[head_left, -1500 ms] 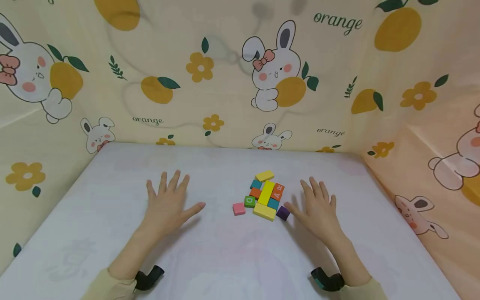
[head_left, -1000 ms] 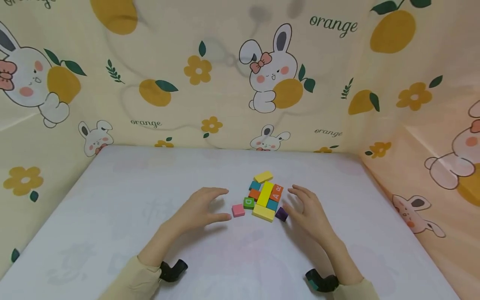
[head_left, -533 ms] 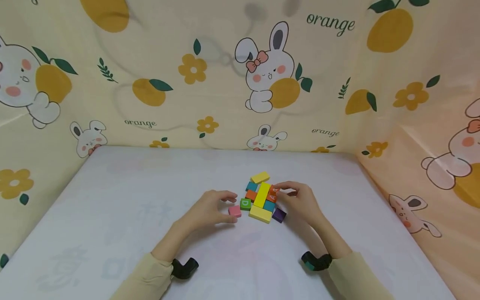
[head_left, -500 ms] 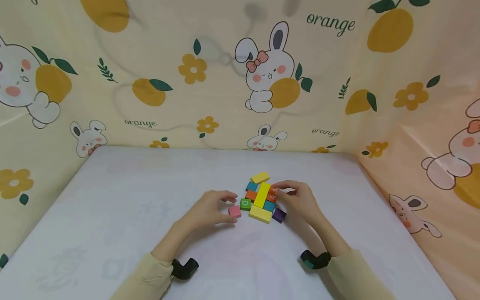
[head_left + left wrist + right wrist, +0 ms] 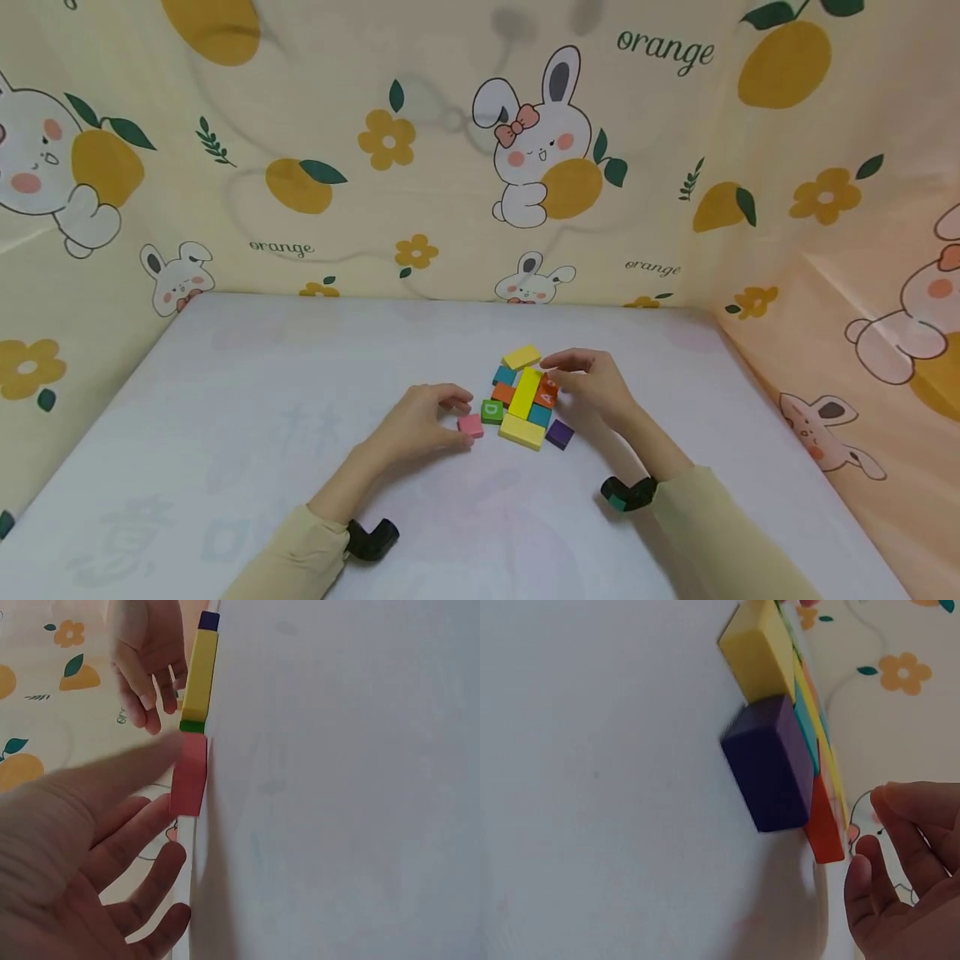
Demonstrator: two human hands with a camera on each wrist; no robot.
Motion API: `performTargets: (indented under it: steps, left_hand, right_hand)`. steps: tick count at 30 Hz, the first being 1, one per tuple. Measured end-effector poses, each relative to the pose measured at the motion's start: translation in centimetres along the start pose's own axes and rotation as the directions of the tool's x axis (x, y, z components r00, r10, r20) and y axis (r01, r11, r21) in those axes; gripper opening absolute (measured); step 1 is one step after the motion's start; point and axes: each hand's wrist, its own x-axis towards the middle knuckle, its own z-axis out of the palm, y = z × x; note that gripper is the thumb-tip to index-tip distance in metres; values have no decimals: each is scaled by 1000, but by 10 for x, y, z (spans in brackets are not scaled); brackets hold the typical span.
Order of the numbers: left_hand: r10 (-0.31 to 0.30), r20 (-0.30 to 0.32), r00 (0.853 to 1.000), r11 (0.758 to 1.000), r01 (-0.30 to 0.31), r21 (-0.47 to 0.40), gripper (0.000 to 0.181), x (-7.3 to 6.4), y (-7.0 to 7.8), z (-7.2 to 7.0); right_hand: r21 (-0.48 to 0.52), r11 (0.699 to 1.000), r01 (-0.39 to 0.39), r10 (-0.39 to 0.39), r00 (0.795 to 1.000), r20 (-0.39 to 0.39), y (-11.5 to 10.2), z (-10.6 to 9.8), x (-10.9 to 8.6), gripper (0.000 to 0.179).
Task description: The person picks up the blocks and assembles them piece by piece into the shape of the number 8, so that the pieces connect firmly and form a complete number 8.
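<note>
My left hand [image 5: 415,422] curves beside a pink block [image 5: 470,426], thumb at its near side and fingers beyond it. In the left wrist view the thumb overlaps the pink block [image 5: 190,776], the other fingers loosely bent. My right hand [image 5: 596,385] hovers at the far right of the block cluster, fingertips over a red-orange lettered block [image 5: 547,392]. In the right wrist view its thumb and fingers hold nothing, and the red-orange block [image 5: 825,829] lies past a purple block [image 5: 769,765]. A green block marked D [image 5: 492,411] sits by the pink one.
Two yellow blocks [image 5: 522,432] [image 5: 525,393] form the cluster's middle, with teal [image 5: 539,415] and orange [image 5: 502,393] blocks against them. Another yellow block [image 5: 521,357] lies behind. The white table [image 5: 300,350] meets a printed cloth backdrop [image 5: 442,192].
My left hand has swung inward from spread flat to curve at the pink block. My right hand has moved in from the right over the red-orange block, then slightly farther back. The blocks stay put.
</note>
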Motion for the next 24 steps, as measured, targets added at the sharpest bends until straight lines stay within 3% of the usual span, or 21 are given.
performTargets:
  steps: [6, 15, 19, 24]
  left_hand:
    - [-29, -5, 1000, 1000, 29, 0, 46, -1, -1, 0]
    - [-57, 33, 998, 997, 59, -41, 42, -16, -18, -25]
    - [-45, 43, 998, 997, 47, -59, 41, -22, -26, -35]
    - [-87, 61, 994, 992, 92, -80, 40, -25, -39, -42]
  right_hand:
    - [-7, 1000, 16, -15, 1000, 12, 2, -2, 4, 18]
    - [-36, 999, 14, -12, 998, 55, 2, -7, 13, 19]
    - [-58, 997, 58, -53, 995, 82, 6, -11, 22, 18]
    - [-13, 995, 102, -99, 984, 147, 14, -15, 36, 18]
